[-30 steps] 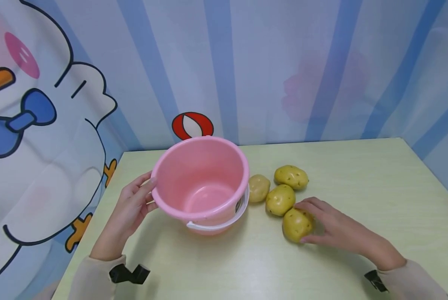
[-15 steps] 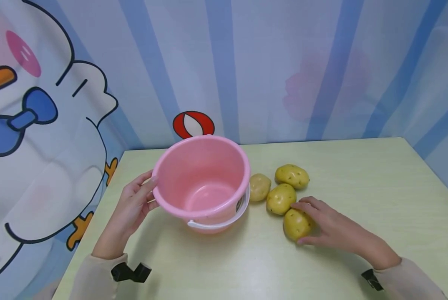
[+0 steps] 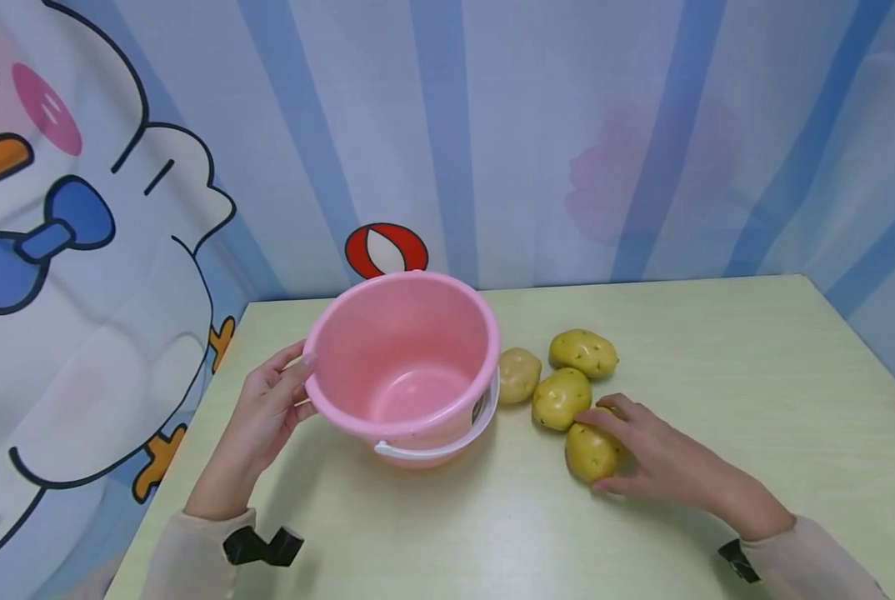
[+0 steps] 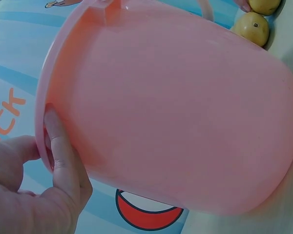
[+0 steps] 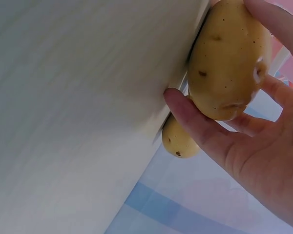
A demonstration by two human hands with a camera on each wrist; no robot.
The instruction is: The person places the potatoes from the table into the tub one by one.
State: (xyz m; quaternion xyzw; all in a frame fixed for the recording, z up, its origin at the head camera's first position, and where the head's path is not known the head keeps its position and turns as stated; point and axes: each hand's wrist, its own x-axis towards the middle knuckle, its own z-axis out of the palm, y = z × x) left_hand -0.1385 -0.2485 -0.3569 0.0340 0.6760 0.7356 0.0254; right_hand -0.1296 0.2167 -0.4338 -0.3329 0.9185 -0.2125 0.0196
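Observation:
A pink bucket (image 3: 402,321) stands on the table, its mouth tipped towards me and its inside bare. My left hand (image 3: 256,425) grips the left of its rim; in the left wrist view, thumb and fingers pinch the bucket's edge (image 4: 41,92) from both sides. To the right, my right hand (image 3: 665,458) holds the nearest potato (image 3: 590,454) between thumb and fingers. That potato (image 5: 227,58) is still down by the tabletop in the right wrist view. Close behind it lie a middle potato (image 3: 562,398), a far potato (image 3: 584,353) and a paler one (image 3: 518,375), partly hidden by the bucket.
The pale wooden table (image 3: 747,350) meets a striped blue cloth backdrop (image 3: 522,150) at its back edge. A printed white duck (image 3: 102,358) covers the left side. The bucket's white handle (image 3: 436,455) hangs down at its front right.
My right hand's fingers have edged left over the nearest potato and closed in round it. The bucket, the left hand and the other potatoes stay put.

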